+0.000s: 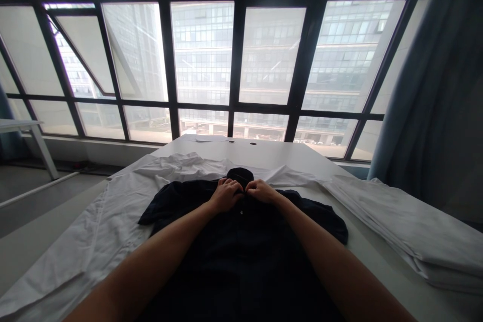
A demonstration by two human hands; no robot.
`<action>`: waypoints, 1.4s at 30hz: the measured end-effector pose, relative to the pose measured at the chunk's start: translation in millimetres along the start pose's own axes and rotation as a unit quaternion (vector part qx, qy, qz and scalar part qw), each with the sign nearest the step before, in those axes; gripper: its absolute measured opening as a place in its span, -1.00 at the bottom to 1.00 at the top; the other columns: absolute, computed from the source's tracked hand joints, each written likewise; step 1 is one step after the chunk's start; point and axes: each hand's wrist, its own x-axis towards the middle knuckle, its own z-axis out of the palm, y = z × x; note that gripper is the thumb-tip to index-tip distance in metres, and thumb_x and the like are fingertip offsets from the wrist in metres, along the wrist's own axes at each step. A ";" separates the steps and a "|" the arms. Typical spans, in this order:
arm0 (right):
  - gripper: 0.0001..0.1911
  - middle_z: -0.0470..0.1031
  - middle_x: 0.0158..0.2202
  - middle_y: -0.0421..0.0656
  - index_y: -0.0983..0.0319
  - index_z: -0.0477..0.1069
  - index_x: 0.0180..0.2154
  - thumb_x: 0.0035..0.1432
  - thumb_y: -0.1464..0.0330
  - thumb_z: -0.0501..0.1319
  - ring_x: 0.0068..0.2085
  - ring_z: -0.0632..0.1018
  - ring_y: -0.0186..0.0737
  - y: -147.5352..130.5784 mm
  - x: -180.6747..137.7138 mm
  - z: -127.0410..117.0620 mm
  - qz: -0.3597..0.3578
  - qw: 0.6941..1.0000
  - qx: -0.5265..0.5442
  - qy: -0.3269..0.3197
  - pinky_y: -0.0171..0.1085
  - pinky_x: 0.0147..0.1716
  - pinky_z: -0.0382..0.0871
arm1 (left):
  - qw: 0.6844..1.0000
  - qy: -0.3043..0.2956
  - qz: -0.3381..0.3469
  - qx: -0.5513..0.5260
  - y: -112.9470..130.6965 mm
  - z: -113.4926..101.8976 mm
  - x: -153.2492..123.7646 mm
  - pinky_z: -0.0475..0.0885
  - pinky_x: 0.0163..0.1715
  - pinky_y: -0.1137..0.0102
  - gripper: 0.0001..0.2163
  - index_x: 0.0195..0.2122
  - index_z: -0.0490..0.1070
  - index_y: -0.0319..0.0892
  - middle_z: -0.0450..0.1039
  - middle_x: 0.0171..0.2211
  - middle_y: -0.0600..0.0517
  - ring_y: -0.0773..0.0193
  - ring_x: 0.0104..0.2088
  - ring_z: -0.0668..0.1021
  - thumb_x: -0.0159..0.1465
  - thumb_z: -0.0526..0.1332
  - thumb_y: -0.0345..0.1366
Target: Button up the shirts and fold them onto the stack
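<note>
Currently left hand (225,196) and right hand (261,191) curled, pinching placket (241,211) of dark short-sleeved shirt (241,256) below collar (239,176); shirt flat ahead, long axis running away from body, hands equally near.

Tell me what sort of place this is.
Probably a workroom in an office or commercial building, used for handling garments: a large gridded window looks onto a glass office block, and a long white table holds a dark shirt beside folded white fabric.
</note>
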 end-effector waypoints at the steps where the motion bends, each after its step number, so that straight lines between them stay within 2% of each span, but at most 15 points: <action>1: -0.77 0.56 -0.43 -0.17 0.30 0.59 -0.35 -0.02 0.42 0.18 -0.37 0.49 -0.27 0.6 -0.3 -1.8 0.005 1.000 0.001 -0.006 -0.36 -0.34 0.33 | 1.000 -0.003 0.012 0.002 0.7 -1.5 0.0 0.13 0.14 0.12 -0.90 -0.19 0.46 -0.10 0.54 -0.19 0.03 0.15 -0.06 0.47 0.32 0.19 -0.28; 6: -0.78 0.57 -0.40 -0.15 0.29 0.59 -0.31 -0.01 0.46 0.20 -0.35 0.50 -0.26 0.0 -1.8 -7.3 -0.017 0.998 -0.052 -0.015 -0.35 -0.34 0.33 | 0.998 -0.015 0.063 -0.001 3.7 -7.7 -0.6 0.11 0.15 0.13 -0.92 -0.24 0.46 -0.11 0.54 -0.23 0.04 0.17 -0.06 0.47 0.32 0.19 -0.30; 11: -0.69 0.59 -0.35 -0.18 0.25 0.61 -0.25 -0.02 0.54 0.17 -0.30 0.53 -0.24 2.0 -1.2 -12.1 -0.021 0.996 -0.035 -0.074 -0.34 -0.27 0.36 | 0.999 -0.008 0.051 -0.010 8.3 -9.5 -1.0 0.11 0.15 0.12 -0.92 -0.22 0.46 -0.11 0.55 -0.23 0.03 0.17 -0.07 0.48 0.31 0.18 -0.31; 16: -0.65 0.53 -0.13 -0.12 0.23 0.59 -0.20 -0.06 0.54 0.22 -0.13 0.52 -0.16 3.7 -5.0 -17.5 -0.069 0.991 -0.102 -0.052 -0.29 -0.09 0.37 | 0.998 0.002 0.060 -0.008 10.7 -10.0 -1.0 0.13 0.14 0.12 -0.93 -0.24 0.44 -0.12 0.55 -0.24 0.02 0.16 -0.08 0.48 0.31 0.19 -0.31; 19: -0.55 0.48 -0.01 -0.11 0.19 0.56 -0.11 -0.09 0.58 0.23 -0.06 0.51 -0.13 3.5 -10.9 -22.5 -0.074 0.982 -0.168 -0.043 -0.29 -0.04 0.34 | 0.998 0.016 0.059 0.003 9.0 -12.0 -0.4 0.15 0.13 0.13 -0.92 -0.22 0.44 -0.12 0.55 -0.24 0.01 0.15 -0.09 0.48 0.31 0.19 -0.28; 21: -0.59 0.48 -0.02 -0.09 0.19 0.55 -0.11 -0.03 0.56 0.21 -0.08 0.52 -0.11 1.6 -15.0 -26.7 -0.054 0.975 -0.217 -0.008 -0.27 -0.08 0.34 | 0.998 0.015 0.061 0.019 6.0 -15.8 0.6 0.15 0.13 0.12 -0.88 -0.20 0.45 -0.12 0.55 -0.23 0.01 0.14 -0.09 0.48 0.33 0.18 -0.24; 23: -0.73 0.48 -0.06 -0.05 0.21 0.55 -0.17 0.08 0.49 0.19 -0.11 0.52 -0.08 -2.4 -18.1 -30.8 -0.039 0.964 -0.261 0.045 -0.25 -0.14 0.35 | 0.997 0.014 0.058 0.047 1.2 -21.7 2.0 0.13 0.16 0.11 -0.86 -0.18 0.45 -0.12 0.54 -0.22 0.00 0.14 -0.08 0.48 0.35 0.14 -0.22; 25: -0.79 0.49 -0.11 -0.01 0.22 0.54 -0.21 0.17 0.43 0.15 -0.11 0.51 -0.04 -8.1 -19.8 -33.8 -0.030 0.950 -0.296 0.098 -0.22 -0.16 0.34 | 0.995 0.024 0.044 0.083 -4.5 -28.6 3.0 0.09 0.20 0.10 -0.84 -0.15 0.46 -0.12 0.54 -0.18 -0.02 0.14 -0.05 0.48 0.37 0.09 -0.29; 27: -0.77 0.48 -0.11 0.03 0.24 0.52 -0.18 0.23 0.42 0.11 -0.07 0.49 -0.02 -14.4 -19.9 -34.4 -0.022 0.937 -0.316 0.145 -0.19 -0.11 0.33 | 0.992 0.047 0.021 0.119 -9.3 -34.2 3.4 0.04 0.25 0.10 -0.77 -0.05 0.44 -0.12 0.51 -0.07 -0.06 0.13 0.04 0.45 0.33 0.07 -0.40; 29: -0.70 0.45 0.00 0.07 0.25 0.48 -0.05 0.26 0.43 0.06 -0.01 0.46 -0.01 -19.2 -19.0 -32.2 -0.022 0.931 -0.316 0.181 -0.17 -0.03 0.30 | 0.987 0.072 -0.002 0.145 -11.9 -37.2 3.1 -0.02 0.28 0.09 -0.62 0.12 0.34 -0.13 0.39 0.12 -0.11 0.08 0.18 0.36 0.28 0.07 -0.45; 31: -0.54 0.30 0.20 0.06 0.25 0.33 0.17 0.24 0.46 0.06 0.10 0.40 0.01 -19.9 -17.6 -28.0 -0.043 0.933 -0.299 0.197 -0.14 0.08 0.25 | 0.984 0.083 -0.010 0.160 -12.8 -37.7 2.7 -0.07 0.31 0.07 -0.46 0.28 0.16 -0.13 0.15 0.31 -0.12 0.05 0.32 0.17 0.25 0.08 -0.46; 33: -0.32 0.09 0.35 0.02 0.21 0.10 0.33 0.18 0.48 0.11 0.21 0.32 0.04 -14.7 -16.4 -23.7 -0.064 0.941 -0.274 0.191 -0.11 0.17 0.18 | 0.983 0.077 -0.005 0.169 -14.5 -37.1 2.5 -0.10 0.32 0.05 -0.36 0.36 -0.01 -0.13 -0.08 0.40 -0.10 0.04 0.39 -0.02 0.24 0.08 -0.45; 35: -0.18 -0.03 0.40 -0.02 0.18 -0.05 0.38 0.12 0.49 0.15 0.27 0.26 0.05 -4.2 -15.7 -21.2 -0.069 0.952 -0.243 0.173 -0.08 0.22 0.14 | 0.982 0.065 -0.013 0.178 -19.6 -36.7 2.2 -0.12 0.33 0.04 -0.32 0.39 -0.09 -0.12 -0.17 0.42 -0.08 0.04 0.41 -0.12 0.25 0.09 -0.42; 38: -0.12 -0.06 0.41 -0.03 0.21 -0.07 0.39 0.06 0.49 0.18 0.32 0.19 0.05 14.9 -14.8 -21.8 -0.058 0.968 -0.193 0.152 -0.05 0.27 0.10 | 0.976 0.029 -0.088 0.196 -34.3 -36.6 0.1 -0.10 0.31 -0.01 -0.34 0.39 -0.07 -0.14 -0.09 0.40 -0.14 -0.02 0.40 -0.07 0.28 0.13 -0.33; 42: -0.21 0.16 0.34 -0.04 0.22 0.11 0.33 0.04 0.55 0.15 0.31 0.24 -0.06 32.9 -11.9 -27.6 -0.051 0.979 -0.109 0.163 -0.11 0.27 0.13 | 0.952 -0.065 -0.232 0.190 -54.0 -36.9 -3.5 0.14 0.20 0.02 -0.51 0.24 0.24 -0.25 0.32 0.19 -0.27 -0.10 0.23 0.31 0.33 0.12 -0.14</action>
